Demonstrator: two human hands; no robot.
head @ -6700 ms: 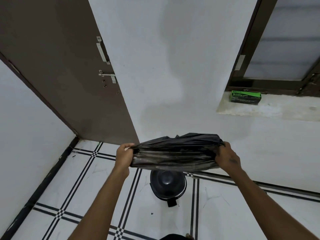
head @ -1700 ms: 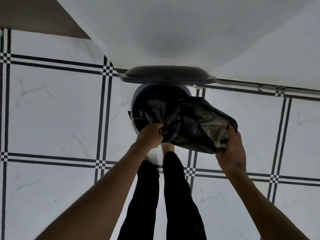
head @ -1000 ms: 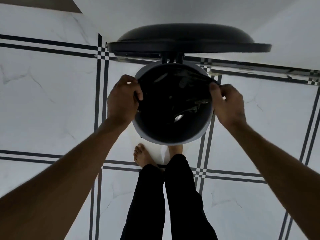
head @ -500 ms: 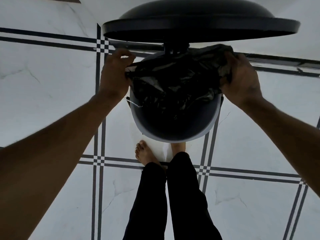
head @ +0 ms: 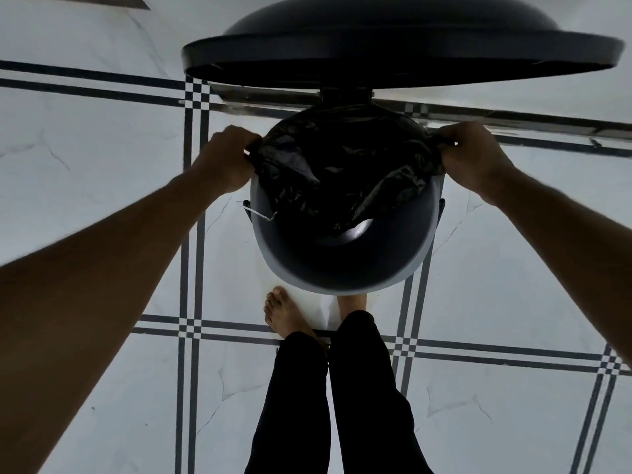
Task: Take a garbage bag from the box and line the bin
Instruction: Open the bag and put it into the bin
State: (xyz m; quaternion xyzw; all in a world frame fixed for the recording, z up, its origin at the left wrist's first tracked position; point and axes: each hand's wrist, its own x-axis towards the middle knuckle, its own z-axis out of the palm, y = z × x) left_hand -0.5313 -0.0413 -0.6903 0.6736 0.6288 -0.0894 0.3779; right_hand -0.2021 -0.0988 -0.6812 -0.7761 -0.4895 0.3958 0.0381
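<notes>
A round grey pedal bin [head: 345, 282] stands on the tiled floor just in front of my feet, its dark lid [head: 403, 46] raised above it. A black garbage bag [head: 342, 165] is stretched across the far half of the bin's mouth and hangs down inside. My left hand [head: 227, 160] pinches the bag's edge at the bin's left rim. My right hand [head: 473, 155] grips the bag's edge at the right rim. The near part of the rim is bare. The box of bags is out of view.
White floor tiles with black line borders [head: 191, 234] surround the bin. A white wall [head: 102, 29] rises right behind the bin. My bare foot [head: 287, 313] and black trouser legs [head: 342, 405] stand right in front of the bin.
Half a second ago both hands held the bag bunched above the far rim. They have now moved apart and down, spreading the bag's mouth over the bin's left and right rim.
</notes>
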